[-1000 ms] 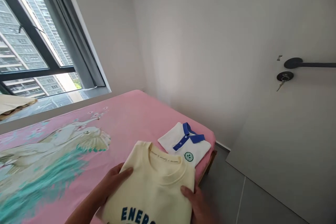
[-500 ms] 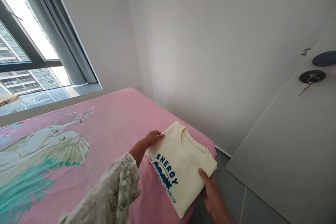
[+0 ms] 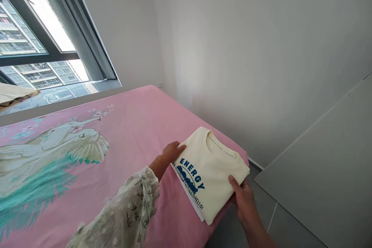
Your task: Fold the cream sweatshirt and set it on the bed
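Note:
A folded cream T-shirt [image 3: 216, 178] with blue "ENERGY" print lies at the corner of the pink bedspread [image 3: 139, 124], its collar toward the far edge. My left hand [image 3: 172, 153] pinches the shirt's left side, thumb on top and fingers partly beneath. On the opposite side, my right hand [image 3: 242, 195] grips the shirt's right edge with the thumb over it; the fingers underneath are hidden. A white layer shows along the shirt's lower left border.
A crane pattern [image 3: 58, 143] covers the bedspread's left part. Beyond the bed are a window [image 3: 37, 56] with a grey curtain [image 3: 84, 27], and a cream cloth [image 3: 14, 93] on the sill. A white door [image 3: 328, 162] stands at the right, above grey floor tiles [image 3: 261, 186].
The view has shifted, so the bed and window sit further right and higher, and the door handle has left the frame. Both hands still hold the shirt; its white lower layer shows more.

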A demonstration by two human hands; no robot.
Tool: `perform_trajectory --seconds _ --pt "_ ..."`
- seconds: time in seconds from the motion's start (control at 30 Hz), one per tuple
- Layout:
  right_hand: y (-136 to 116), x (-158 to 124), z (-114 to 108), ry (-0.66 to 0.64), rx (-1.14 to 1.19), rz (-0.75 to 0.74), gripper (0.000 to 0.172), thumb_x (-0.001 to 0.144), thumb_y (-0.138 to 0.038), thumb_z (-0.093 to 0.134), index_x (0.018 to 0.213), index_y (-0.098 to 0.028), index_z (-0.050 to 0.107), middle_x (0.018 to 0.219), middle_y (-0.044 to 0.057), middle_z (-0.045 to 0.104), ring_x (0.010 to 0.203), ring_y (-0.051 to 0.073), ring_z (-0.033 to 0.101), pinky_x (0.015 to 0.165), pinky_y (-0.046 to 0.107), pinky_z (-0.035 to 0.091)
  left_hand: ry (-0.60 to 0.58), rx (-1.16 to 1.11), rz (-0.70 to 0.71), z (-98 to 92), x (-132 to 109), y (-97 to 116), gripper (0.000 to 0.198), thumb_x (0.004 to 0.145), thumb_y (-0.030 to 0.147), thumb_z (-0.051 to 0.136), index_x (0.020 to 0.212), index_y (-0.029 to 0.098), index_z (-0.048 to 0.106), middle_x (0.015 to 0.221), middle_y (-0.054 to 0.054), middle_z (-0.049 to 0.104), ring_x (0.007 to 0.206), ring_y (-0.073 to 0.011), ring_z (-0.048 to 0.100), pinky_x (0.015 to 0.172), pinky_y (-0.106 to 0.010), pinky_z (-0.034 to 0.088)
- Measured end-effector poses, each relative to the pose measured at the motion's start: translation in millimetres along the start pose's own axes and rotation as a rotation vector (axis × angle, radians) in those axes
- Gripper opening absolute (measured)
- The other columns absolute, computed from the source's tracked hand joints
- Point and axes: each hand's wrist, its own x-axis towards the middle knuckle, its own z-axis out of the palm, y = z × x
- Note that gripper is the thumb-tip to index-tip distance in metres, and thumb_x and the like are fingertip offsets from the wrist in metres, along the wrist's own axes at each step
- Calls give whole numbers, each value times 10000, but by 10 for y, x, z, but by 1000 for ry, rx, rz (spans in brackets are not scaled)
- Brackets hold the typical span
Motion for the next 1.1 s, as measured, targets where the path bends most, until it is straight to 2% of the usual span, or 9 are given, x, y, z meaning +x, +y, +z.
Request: perform_trajectory --seconds 0.23,0.37,0.43,0.53,0.63,0.7,0.83,0.93,1.1 --pt "86 -10 -66 -24 -66 100 804 598 -497 741 1289 -230 429 1084 93 651 799 263 664 588 366 559 62 68 16 61 37 -60 452 841 550 452 1014 162 603 965 -73 657 842 -176 614 799 -391 479" --pt "20 -53 -70 -15 -143 99 824 597 -539 714 1277 -172 426 978 103 664 768 263 654 616 382 547 188 107 38 -47 -6 9 451 823 534 449 1070 191 605 1082 -116 640 1003 -258 590 864 -422 446" --pt "-51 -80 -98 135 -265 -81 836 614 -560 687 1290 -157 403 1039 116 629 859 264 630 722 391 533 275 128 62 -25 -138 53 482 854 495 379 1181 181 545 1227 -143 566 1145 -293 511 944 -460 395" --pt "-226 -155 -24 256 -557 -594 670 764 -534 547 1303 -163 401 1195 142 536 1081 272 525 922 430 434 323 162 192 175 -480 122 476 880 442 329 1257 198 488 1385 -102 447 1307 -260 349 1085 -454 250" --pt "-429 -152 305 -18 -983 -1034 464 895 -390 384 1322 -212 420 1374 104 427 1311 272 306 1082 499 202 294 265 370 470 -830 192 617 838 547 379 1336 186 417 1481 -105 318 1394 -274 171 1140 -496 69" --pt "-523 -5 589 -235 -1251 -1148 474 925 -343 327 1392 -261 337 1472 41 309 1386 254 140 1109 519 41 263 353 427 618 -960 235 795 789 653 367 1390 133 336 1502 -158 239 1403 -314 94 1125 -554 4" --pt "-546 590 923 -535 -1584 -926 558 925 -484 281 1439 -271 233 1525 14 158 1404 247 43 1102 527 5 131 429 350 745 -936 275 1037 659 760 430 1435 103 229 1518 -193 102 1394 -365 -22 1097 -598 -40" --pt "-469 965 908 -586 -1633 -667 698 888 -622 195 1465 -242 98 1539 22 20 1406 245 4 1094 495 135 88 414 323 810 -849 242 1129 595 804 435 1453 130 145 1533 -159 29 1392 -358 -75 1091 -591 -68" --pt "-418 1045 837 -613 -1677 -635 750 858 -677 149 1467 -259 17 1538 -13 -67 1405 219 -63 1102 436 151 69 380 300 859 -876 221 1139 574 822 414 1451 145 151 1538 -144 31 1398 -336 -77 1086 -566 -110"
